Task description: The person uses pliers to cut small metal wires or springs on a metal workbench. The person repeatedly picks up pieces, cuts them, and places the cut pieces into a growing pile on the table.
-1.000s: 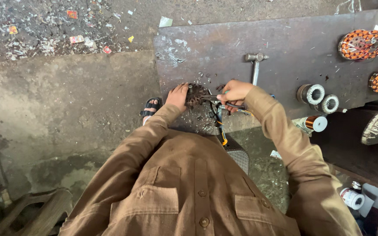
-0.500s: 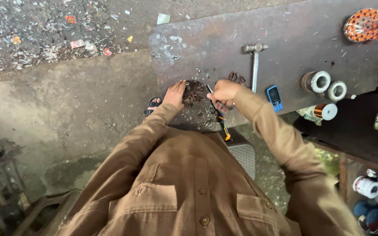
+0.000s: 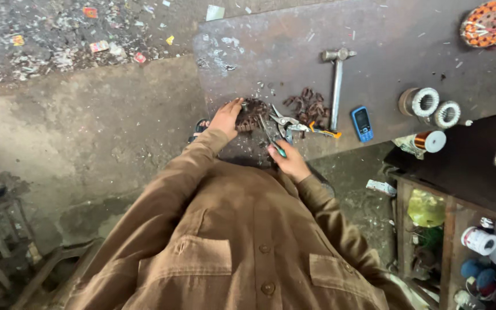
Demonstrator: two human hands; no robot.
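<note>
Our left hand [image 3: 227,116] lies flat on a dark, ribbed wad of old wire [image 3: 250,117] at the near edge of the worktop [image 3: 374,34], fingers spread over it and pressing it down, not closed around it. Our right hand [image 3: 290,162] sits at six o'clock from that wad, just off the worktop's edge, clenched around the green handle of a thin tool [image 3: 272,138] whose shaft runs up toward eleven o'clock, to the wad; we cannot tell whether its tip touches the wire.

At three o'clock from the wad, just beside the tool, lie metal snips [image 3: 294,125] with an orange grip, their blades pointing toward the wad. Beyond them, at about one o'clock, is a loose clump of rusty wire scraps [image 3: 307,104], and a hammer [image 3: 337,80] lies lengthways with its head away from us. A blue phone [image 3: 362,123] rests near the hammer's handle end, and two wire spools [image 3: 419,101] stand farther out at three o'clock.

We judge the main risk to be the tool slipping off the springy wire toward the left hand, since that hand holds the wad right where the shaft points. The wad sits close to the worktop's edge, so a hard pry could push it over onto the floor. Cut wire ends could also prick the pressing palm, and the snips' blades lie close to the right hand's path.
</note>
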